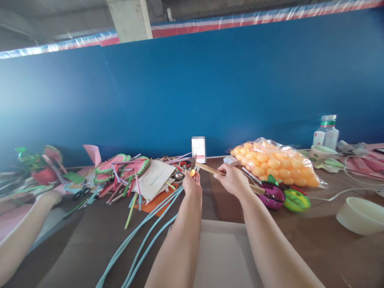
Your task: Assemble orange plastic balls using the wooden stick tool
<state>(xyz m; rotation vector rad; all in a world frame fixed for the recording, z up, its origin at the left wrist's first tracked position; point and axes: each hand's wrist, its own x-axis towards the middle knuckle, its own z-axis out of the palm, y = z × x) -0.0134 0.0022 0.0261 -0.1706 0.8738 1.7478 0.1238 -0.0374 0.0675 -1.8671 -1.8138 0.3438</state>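
My right hand (233,180) is closed round the wooden handle of a hammer (209,168). The handle slants across in front of me, and its dark head lies just above my left hand. Between the fingers of my left hand (193,185) is a small orange plastic egg (192,173), partly covered by the fingers. Both arms reach forward over a grey board (225,252). To the right of my right hand, a clear bag of orange plastic eggs (274,163) lies against the blue wall.
Pale blue strips (144,232) run beside my left arm. Paper fans (123,168), scissors (81,193) and papers (154,178) crowd the left. Rightward are a purple basket (271,200), green dish (297,201), white bowl (360,216) and bottles (326,134). Another person's arm (27,236) is at far left.
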